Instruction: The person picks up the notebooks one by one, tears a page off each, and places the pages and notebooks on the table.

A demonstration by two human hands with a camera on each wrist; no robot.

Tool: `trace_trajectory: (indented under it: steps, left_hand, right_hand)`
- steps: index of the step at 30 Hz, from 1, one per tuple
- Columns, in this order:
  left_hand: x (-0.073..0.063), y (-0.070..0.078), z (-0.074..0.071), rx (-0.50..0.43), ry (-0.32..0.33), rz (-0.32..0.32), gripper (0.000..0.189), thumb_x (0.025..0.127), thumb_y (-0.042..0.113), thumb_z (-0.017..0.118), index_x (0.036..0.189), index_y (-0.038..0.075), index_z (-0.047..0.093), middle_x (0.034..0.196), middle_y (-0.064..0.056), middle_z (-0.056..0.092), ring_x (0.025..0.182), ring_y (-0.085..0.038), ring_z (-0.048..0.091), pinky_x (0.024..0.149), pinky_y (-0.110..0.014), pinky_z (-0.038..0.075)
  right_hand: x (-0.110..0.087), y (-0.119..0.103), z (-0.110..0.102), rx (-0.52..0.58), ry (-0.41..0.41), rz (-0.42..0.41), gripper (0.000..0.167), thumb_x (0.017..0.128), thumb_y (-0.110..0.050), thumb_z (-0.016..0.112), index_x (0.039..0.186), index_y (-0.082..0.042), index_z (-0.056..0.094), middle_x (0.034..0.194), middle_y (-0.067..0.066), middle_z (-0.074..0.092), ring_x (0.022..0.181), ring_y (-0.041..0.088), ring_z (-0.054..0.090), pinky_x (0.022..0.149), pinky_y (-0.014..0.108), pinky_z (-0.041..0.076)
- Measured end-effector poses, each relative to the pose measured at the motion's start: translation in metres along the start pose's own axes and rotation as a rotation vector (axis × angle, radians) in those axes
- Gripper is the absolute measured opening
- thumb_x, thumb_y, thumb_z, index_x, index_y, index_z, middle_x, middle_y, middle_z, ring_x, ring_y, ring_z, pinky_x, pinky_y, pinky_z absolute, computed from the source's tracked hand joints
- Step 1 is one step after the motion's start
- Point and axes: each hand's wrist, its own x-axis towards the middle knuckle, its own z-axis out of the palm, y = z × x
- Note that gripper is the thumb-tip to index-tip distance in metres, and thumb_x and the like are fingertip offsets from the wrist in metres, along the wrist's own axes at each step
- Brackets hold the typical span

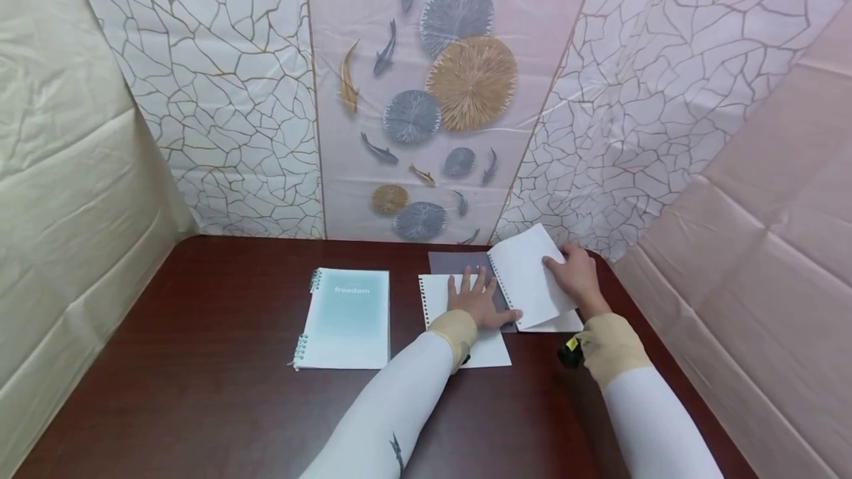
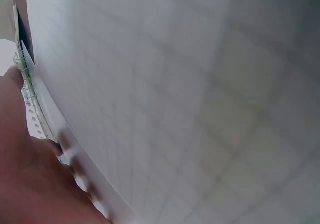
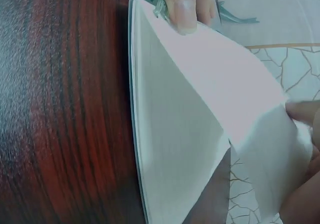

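A spiral notebook (image 1: 559, 324) lies at the back right with its grey translucent cover (image 1: 459, 263) turned out to the left. My right hand (image 1: 577, 279) pinches the right side of a white page (image 1: 526, 272) and lifts it; in the right wrist view the raised page (image 3: 215, 69) bends above the stack. My left hand (image 1: 474, 300) is spread flat over a loose white sheet (image 1: 482, 353) with holes along its left edge. Its thumb (image 3: 184, 17) rests at the notebook's bound edge, beside the green coil (image 3: 159, 4). Faint grid lines show on the blurred paper (image 2: 175, 84) in the left wrist view.
Left of the loose sheet lies a closed pale-teal notebook (image 1: 349, 320) with "freedom" on its cover and coil binding at its left. The dark red-brown table (image 1: 220, 390) meets a patterned cloth wall (image 1: 413, 183) at the back and a beige cloth wall (image 1: 745, 272) at the right.
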Motion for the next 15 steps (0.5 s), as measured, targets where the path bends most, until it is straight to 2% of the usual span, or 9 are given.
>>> trace_trajectory:
  steps: [2,5,9,12,15]
  left_hand:
    - [-0.0015,0.0009,0.0006,0.001,0.009,0.001,0.107,0.088,0.095,0.035,0.171,0.031,0.018,0.178,0.004,-0.002,0.163,-0.027,-0.012,0.128,-0.059,-0.003]
    - [-0.0026,0.0009,0.0005,-0.006,0.023,0.006,0.106,0.088,0.095,0.035,0.171,0.031,0.019,0.178,0.003,-0.001,0.163,-0.027,-0.011,0.128,-0.06,-0.002]
    - [-0.0015,0.0001,0.0004,-0.015,0.028,0.006,0.106,0.088,0.095,0.036,0.171,0.031,0.02,0.179,0.004,0.0,0.163,-0.027,-0.01,0.128,-0.06,-0.002]
    - [-0.0002,-0.0007,0.0015,-0.016,0.022,0.009,0.106,0.088,0.094,0.036,0.171,0.031,0.019,0.179,0.003,-0.001,0.163,-0.027,-0.011,0.128,-0.06,-0.003]
    - [0.0006,-0.0017,0.0037,-0.018,0.016,0.013,0.107,0.088,0.095,0.035,0.172,0.03,0.017,0.178,0.003,-0.002,0.163,-0.028,-0.013,0.128,-0.06,-0.003]
  right_hand:
    - [-0.0011,0.002,0.001,-0.009,0.022,-0.018,0.04,0.105,-0.023,0.062,0.128,0.01,0.062,0.124,0.034,0.065,0.104,0.045,0.066,0.082,0.057,0.06]
    - [-0.0023,0.0045,0.0014,-0.017,0.036,-0.044,0.033,0.107,-0.022,0.06,0.123,0.007,0.064,0.121,0.034,0.065,0.1,0.043,0.066,0.081,0.056,0.059]
    - [-0.0053,0.0062,0.0002,-0.013,0.0,-0.051,0.036,0.11,-0.023,0.055,0.132,0.006,0.059,0.132,0.036,0.06,0.112,0.047,0.063,0.089,0.061,0.056]
    - [-0.0071,0.007,-0.0002,-0.013,-0.047,-0.034,0.045,0.112,-0.023,0.05,0.147,0.006,0.051,0.145,0.038,0.052,0.128,0.051,0.056,0.101,0.065,0.051]
    - [-0.0085,0.0095,0.0005,-0.032,-0.075,-0.022,0.05,0.113,-0.023,0.046,0.153,0.007,0.045,0.151,0.038,0.047,0.134,0.053,0.052,0.106,0.066,0.047]
